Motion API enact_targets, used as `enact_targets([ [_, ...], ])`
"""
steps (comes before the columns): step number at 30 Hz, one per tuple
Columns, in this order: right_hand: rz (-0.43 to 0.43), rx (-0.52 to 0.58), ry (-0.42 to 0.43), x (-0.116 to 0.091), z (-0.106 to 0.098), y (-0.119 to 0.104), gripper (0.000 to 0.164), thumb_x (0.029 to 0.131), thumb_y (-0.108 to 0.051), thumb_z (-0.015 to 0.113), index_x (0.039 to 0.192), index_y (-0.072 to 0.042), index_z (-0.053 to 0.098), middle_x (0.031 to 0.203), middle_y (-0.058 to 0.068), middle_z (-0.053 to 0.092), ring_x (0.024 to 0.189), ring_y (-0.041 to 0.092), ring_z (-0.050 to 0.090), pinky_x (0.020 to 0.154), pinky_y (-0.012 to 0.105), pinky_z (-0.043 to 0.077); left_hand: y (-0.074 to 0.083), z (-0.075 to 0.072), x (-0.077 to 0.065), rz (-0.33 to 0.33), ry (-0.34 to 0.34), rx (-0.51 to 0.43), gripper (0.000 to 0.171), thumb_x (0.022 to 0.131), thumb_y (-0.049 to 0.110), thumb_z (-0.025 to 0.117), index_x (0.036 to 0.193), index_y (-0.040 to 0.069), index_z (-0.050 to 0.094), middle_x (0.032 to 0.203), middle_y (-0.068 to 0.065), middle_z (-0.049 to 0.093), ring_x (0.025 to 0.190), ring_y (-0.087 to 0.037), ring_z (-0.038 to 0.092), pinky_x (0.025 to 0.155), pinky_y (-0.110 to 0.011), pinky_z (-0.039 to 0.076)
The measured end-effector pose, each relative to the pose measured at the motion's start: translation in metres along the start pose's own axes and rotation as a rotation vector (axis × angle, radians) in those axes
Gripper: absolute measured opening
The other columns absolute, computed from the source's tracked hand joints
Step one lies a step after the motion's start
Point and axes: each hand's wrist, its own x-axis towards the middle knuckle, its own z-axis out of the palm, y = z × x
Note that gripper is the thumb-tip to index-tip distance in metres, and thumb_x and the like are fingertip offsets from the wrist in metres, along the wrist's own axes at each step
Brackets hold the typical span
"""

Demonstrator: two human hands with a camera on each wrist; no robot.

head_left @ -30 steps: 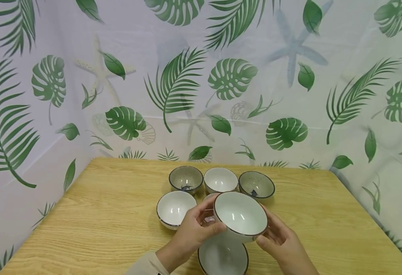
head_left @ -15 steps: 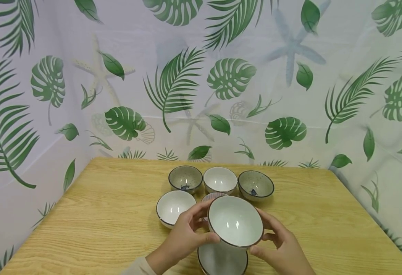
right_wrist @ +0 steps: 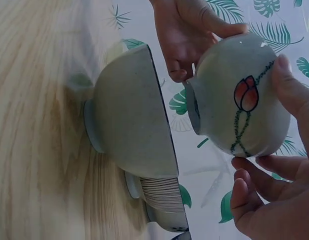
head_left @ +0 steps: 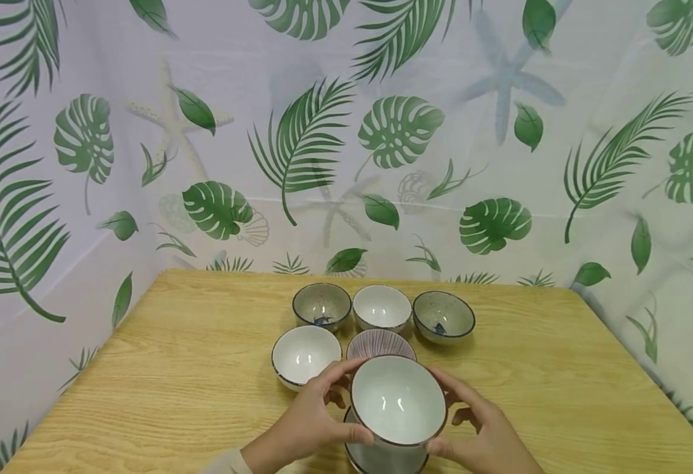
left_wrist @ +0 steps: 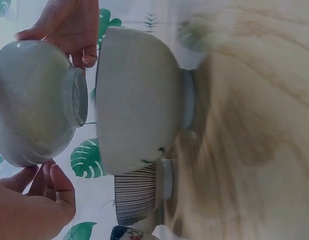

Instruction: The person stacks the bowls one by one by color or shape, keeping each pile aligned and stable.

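Between my two hands is a pale glazed bowl [head_left: 398,401] with a brown rim, tilted so its inside faces me. My left hand [head_left: 313,424] grips its left side, thumb near the front rim. On the opposite side, my right hand [head_left: 485,431] holds it the same way. A painted red tulip [right_wrist: 246,94] shows on its outer wall in the right wrist view. Below it a larger pale bowl [head_left: 382,457] with a dark rim stands on the table, partly covered in the head view. Both wrist views show a gap between the two bowls.
Behind stand a striped bowl [head_left: 382,342] and a white bowl [head_left: 306,352]. Farther back are a grey-brown bowl [head_left: 322,304], another white bowl [head_left: 382,306] and a speckled bowl [head_left: 444,313]. The wooden table [head_left: 204,368] ends at a leaf-patterned curtain [head_left: 346,164].
Both hands have brought the held bowl toward me and slightly left, lower in the head view. More of the striped bowl behind it now shows. The standing bowls have stayed put.
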Motion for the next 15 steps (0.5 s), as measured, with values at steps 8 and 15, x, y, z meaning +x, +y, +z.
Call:
enact_targets([
  [8,-0.145,-0.056,-0.069,-0.002,0.005,0.019,0.079,0.066,-0.016,0.081,0.136,-0.008,0.046,0.122,0.001,0.053,0.093,0.007,0.048,0.065,0.029,0.047,-0.010,0.000,-0.010,-0.006,-0.011,0.145,0.087,0.061,0.036,0.083,0.136,0.011,0.047,0.115,0.006,0.055,0.100,-0.010,0.048,0.074,-0.030,0.046],
  [15,-0.189,-0.095,-0.095,-0.004,0.008,0.026,0.079,0.067,-0.018,0.081,0.136,-0.002,0.043,0.122,0.006,0.052,0.095,0.005,0.045,0.064,0.028,0.048,-0.015,0.001,-0.016,0.007,-0.010,0.240,0.089,0.058,0.036,0.084,0.136,0.014,0.048,0.122,0.008,0.054,0.103,-0.012,0.046,0.078,-0.029,0.043],
])
